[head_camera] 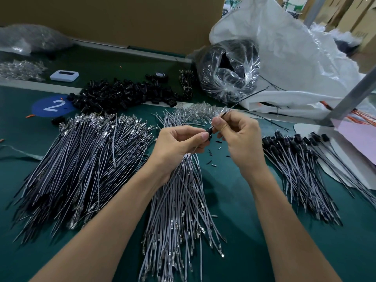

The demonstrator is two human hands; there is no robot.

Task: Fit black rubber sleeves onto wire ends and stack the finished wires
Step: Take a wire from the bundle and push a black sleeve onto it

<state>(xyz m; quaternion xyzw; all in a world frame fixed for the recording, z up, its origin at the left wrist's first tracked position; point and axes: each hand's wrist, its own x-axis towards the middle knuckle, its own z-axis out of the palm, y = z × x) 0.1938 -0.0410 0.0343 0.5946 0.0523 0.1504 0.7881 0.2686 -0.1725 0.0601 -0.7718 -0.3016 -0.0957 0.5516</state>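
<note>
Grey wires [183,200] fan across the green worktop [244,210], right under the forearms. Left hand [179,143] pinches a black rubber sleeve [209,133], right hand [240,137] pinches the thin wire [240,101] entering it. Finished wires [295,159] sit stacked at right.

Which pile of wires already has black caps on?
The pile on the right: black sleeves top its wires. The left pile and middle pile show bare metal tips.

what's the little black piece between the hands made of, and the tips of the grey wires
Black sleeve, pinched by the left hand: likely rubber or soft plastic, matte, no glare. Grey wire tips: bare metal terminals, silvery with bright glints.
</note>
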